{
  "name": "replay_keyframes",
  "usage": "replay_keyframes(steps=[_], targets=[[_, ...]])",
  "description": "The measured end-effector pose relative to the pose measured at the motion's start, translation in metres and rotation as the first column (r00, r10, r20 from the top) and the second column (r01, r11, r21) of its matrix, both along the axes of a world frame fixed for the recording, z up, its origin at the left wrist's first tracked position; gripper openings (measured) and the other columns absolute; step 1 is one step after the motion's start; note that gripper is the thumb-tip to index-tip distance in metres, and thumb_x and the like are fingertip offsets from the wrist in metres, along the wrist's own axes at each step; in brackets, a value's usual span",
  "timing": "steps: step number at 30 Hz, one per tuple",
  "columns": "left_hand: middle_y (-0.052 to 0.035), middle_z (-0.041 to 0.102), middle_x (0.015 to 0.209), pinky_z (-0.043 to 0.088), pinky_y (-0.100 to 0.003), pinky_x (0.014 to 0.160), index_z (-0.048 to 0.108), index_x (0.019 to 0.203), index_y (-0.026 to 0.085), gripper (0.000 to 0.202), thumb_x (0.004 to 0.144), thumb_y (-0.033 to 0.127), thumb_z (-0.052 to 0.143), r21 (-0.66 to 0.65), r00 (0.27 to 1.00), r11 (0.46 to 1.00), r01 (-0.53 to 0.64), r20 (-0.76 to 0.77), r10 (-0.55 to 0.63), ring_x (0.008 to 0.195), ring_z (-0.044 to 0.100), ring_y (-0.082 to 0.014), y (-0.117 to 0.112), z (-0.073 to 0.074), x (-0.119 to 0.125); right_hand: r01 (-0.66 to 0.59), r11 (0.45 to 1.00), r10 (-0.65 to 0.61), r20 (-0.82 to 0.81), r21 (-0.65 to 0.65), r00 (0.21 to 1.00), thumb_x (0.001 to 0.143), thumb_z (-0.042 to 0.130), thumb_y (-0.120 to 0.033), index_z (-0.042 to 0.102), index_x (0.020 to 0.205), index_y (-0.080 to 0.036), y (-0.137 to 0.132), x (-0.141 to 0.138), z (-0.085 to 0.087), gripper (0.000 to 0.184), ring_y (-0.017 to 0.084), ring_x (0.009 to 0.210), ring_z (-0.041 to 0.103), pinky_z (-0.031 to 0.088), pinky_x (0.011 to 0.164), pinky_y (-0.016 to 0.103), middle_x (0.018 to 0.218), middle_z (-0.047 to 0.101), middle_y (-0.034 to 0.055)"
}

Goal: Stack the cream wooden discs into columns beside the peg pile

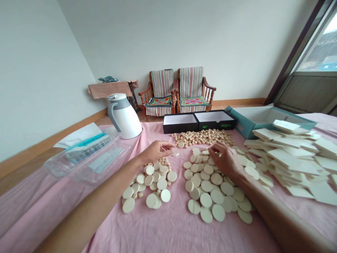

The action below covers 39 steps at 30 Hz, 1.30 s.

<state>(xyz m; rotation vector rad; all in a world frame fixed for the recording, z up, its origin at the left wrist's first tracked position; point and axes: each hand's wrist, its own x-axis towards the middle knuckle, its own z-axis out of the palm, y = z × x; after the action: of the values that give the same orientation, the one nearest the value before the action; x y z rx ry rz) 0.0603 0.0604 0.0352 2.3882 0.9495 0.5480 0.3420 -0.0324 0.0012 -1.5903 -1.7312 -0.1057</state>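
Note:
My left hand (pixel 157 151) hovers at the middle of the pink cloth (pixel 168 225), its fingertips next to a small pale piece (pixel 175 154). Below it lies a heap of flat cream discs (pixel 151 186) mixed with small round pieces. My right hand (pixel 226 160) is curled down onto the top of a larger heap of cream discs (pixel 210 191). Whether either hand grips anything is hidden by the fingers. Beyond both hands spreads a layer of small tan round pieces (pixel 202 137). Flat cream rectangular slabs (pixel 292 158) lie stacked to the right.
Two open black box trays (pixel 198 122) stand at the cloth's far edge, beside an open teal box (pixel 252 119). A white thermos jug (pixel 125 117) and a clear plastic container (pixel 86 158) stand at left. Two wooden armchairs (pixel 177 91) stand behind.

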Motion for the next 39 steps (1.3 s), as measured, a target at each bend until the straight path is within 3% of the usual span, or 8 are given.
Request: replay_keyframes(steps=[4,10,17,22,24,27,32,39], targets=[[-0.0081,0.071,0.099,0.048,-0.027,0.078,0.068,0.102,0.013,0.029,0.079,0.027,0.058,0.080,0.994,0.995,-0.060,-0.083,0.066,0.086,0.064,-0.0173,0.004,0.009,-0.017,-0.008,1.000,0.008,0.001,-0.001,1.000,0.080,0.048,-0.026,0.056,0.063,-0.020,0.001,0.001,-0.002,0.020,0.014,0.064,0.053,0.036,0.060,0.025,0.068,0.060,0.0020],[-0.0041,0.071,0.099,0.044,-0.028,0.086,0.071,0.097,0.021,0.029,0.070,0.017,0.061,0.165,0.947,0.983,0.075,-0.319,-0.018,0.092,0.063,-0.0188,0.007,0.008,-0.034,-0.002,1.000,0.002,0.000,0.013,1.000,0.080,0.048,-0.028,0.056,0.063,-0.020,0.002,0.001,-0.004,0.021,0.014,0.063,0.053,0.036,0.059,0.025,0.067,0.060,0.0017],[-0.0051,0.071,0.098,0.043,-0.032,0.090,0.072,0.092,0.019,0.026,0.068,0.016,0.064,0.224,0.960,0.975,0.004,-0.273,0.059,0.095,0.062,-0.0204,0.004,0.005,-0.027,0.000,1.000,0.000,0.005,0.008,1.000,0.081,0.048,-0.029,0.057,0.063,-0.020,0.002,0.001,-0.003,0.021,0.014,0.063,0.053,0.036,0.059,0.025,0.067,0.060,0.0014],[-0.0073,0.068,0.107,0.050,-0.028,0.077,0.063,0.113,0.018,0.036,0.078,0.025,0.060,-0.029,0.995,0.995,0.094,-0.040,-0.095,0.091,0.063,-0.0162,-0.014,0.022,-0.009,-0.015,1.000,0.015,0.008,-0.001,1.000,0.081,0.047,-0.028,0.056,0.063,-0.020,0.001,0.001,-0.002,0.021,0.014,0.064,0.053,0.037,0.060,0.025,0.067,0.059,0.0019],[-0.0074,0.068,0.105,0.050,-0.027,0.074,0.063,0.112,0.018,0.033,0.079,0.023,0.058,-0.006,0.994,0.994,0.107,-0.015,-0.107,0.089,0.063,-0.0157,-0.017,0.024,-0.004,-0.017,1.000,0.017,0.010,0.004,1.000,0.081,0.047,-0.028,0.055,0.063,-0.020,0.002,0.001,-0.002,0.021,0.014,0.063,0.053,0.037,0.060,0.026,0.066,0.059,0.0018],[-0.0058,0.070,0.099,0.048,-0.029,0.081,0.069,0.098,0.019,0.025,0.077,0.014,0.057,0.113,0.985,0.986,0.124,-0.137,-0.108,0.090,0.063,-0.0167,-0.014,0.016,-0.003,-0.023,1.000,0.023,0.014,0.005,1.000,0.082,0.047,-0.029,0.055,0.062,-0.020,0.002,0.002,-0.003,0.023,0.014,0.063,0.053,0.037,0.060,0.026,0.065,0.059,0.0021],[-0.0036,0.072,0.088,0.047,-0.027,0.082,0.072,0.086,0.018,0.030,0.070,0.002,0.052,0.151,0.957,0.970,0.190,-0.247,-0.149,0.084,0.064,-0.0163,-0.005,-0.005,-0.006,-0.024,1.000,0.024,0.010,0.005,1.000,0.083,0.046,-0.030,0.054,0.063,-0.020,0.003,0.002,-0.004,0.024,0.015,0.063,0.052,0.038,0.061,0.026,0.066,0.058,0.0023],[-0.0030,0.071,0.083,0.046,-0.025,0.077,0.070,0.079,0.018,0.028,0.065,0.004,0.051,0.145,0.953,0.973,0.181,-0.272,-0.136,0.080,0.063,-0.0161,-0.001,-0.007,-0.005,-0.008,1.000,0.008,0.009,-0.026,1.000,0.083,0.047,-0.030,0.056,0.064,-0.020,0.000,-0.001,-0.001,0.024,0.015,0.064,0.052,0.038,0.062,0.026,0.067,0.058,0.0026]])
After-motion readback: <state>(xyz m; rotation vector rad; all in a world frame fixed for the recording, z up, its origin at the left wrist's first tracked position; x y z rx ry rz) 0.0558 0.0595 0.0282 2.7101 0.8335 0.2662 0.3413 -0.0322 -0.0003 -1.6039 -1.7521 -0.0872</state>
